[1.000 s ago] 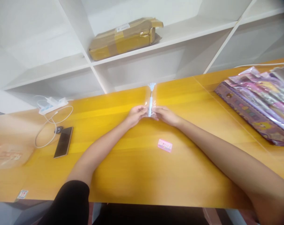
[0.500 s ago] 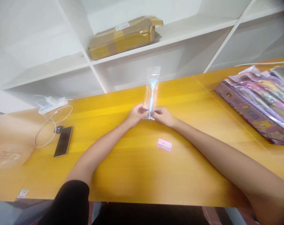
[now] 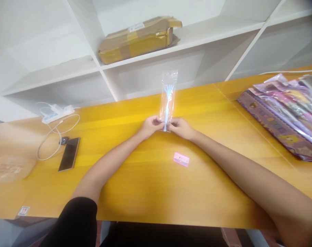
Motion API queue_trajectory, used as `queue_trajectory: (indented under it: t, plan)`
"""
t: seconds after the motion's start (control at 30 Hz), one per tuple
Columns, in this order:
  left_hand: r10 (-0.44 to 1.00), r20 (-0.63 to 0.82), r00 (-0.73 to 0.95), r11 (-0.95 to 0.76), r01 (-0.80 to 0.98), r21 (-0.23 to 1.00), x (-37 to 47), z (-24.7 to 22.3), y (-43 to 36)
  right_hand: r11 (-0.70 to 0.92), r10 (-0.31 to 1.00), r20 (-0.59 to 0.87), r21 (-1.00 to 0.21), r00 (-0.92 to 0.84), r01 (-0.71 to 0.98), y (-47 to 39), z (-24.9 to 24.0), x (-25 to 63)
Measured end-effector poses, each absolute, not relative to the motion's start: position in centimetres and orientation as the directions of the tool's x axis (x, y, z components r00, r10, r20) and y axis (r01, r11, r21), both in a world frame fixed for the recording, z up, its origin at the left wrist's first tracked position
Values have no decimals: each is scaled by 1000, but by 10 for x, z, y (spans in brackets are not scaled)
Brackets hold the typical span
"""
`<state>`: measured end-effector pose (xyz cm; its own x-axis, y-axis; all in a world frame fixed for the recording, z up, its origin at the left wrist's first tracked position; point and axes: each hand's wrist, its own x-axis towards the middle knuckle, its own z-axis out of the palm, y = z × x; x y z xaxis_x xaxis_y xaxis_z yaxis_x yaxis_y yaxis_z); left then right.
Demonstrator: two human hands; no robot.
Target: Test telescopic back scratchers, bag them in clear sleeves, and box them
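Observation:
A clear plastic bag (image 3: 172, 77) stands upright above the table, with a light blue hand-shaped stick (image 3: 167, 106) inside it. My left hand (image 3: 152, 127) pinches the bag's lower left edge. On the opposite lower edge, my right hand (image 3: 181, 128) has its fingers closed on the same bag. The stick's spread-finger end points up and away from me. Nearer to me, a small pink card (image 3: 181, 159) lies flat on the yellow table (image 3: 145, 192).
A phone (image 3: 69, 154), a dark mouse-like object (image 3: 64, 140), a white cable and a power strip (image 3: 58, 114) lie at left. At right is a purple box (image 3: 276, 127) with packaged items. A taped parcel (image 3: 138, 39) sits on the white shelf behind.
The view has shifted slightly. Both hands keep their hold on the bag, whose top leans a little farther to the right.

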<state>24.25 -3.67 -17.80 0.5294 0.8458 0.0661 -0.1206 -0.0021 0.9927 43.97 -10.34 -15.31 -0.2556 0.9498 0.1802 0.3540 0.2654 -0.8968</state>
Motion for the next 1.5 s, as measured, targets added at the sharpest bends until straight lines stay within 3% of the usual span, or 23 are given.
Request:
queue_trajectory:
  t: [1.13, 1.33, 1.43, 1.5]
  plan:
    - [836, 78, 543, 44, -207, 977, 244, -174, -37, 293, 947, 217, -887, -237, 356, -100, -158, 442]
    - [846, -27, 532, 216, -297, 930, 249, -161, -42, 323, 927, 206, -862, -312, 390, -104, -151, 437]
    - [872, 26, 489, 129, -280, 951, 248, -162, -42, 346, 890, 155, -841, -429, 415, -108, -140, 436]
    - [892, 51, 448, 73, -255, 964, 247, -164, -41, 337, 845, 42, -816, -533, 470, -112, -126, 439]
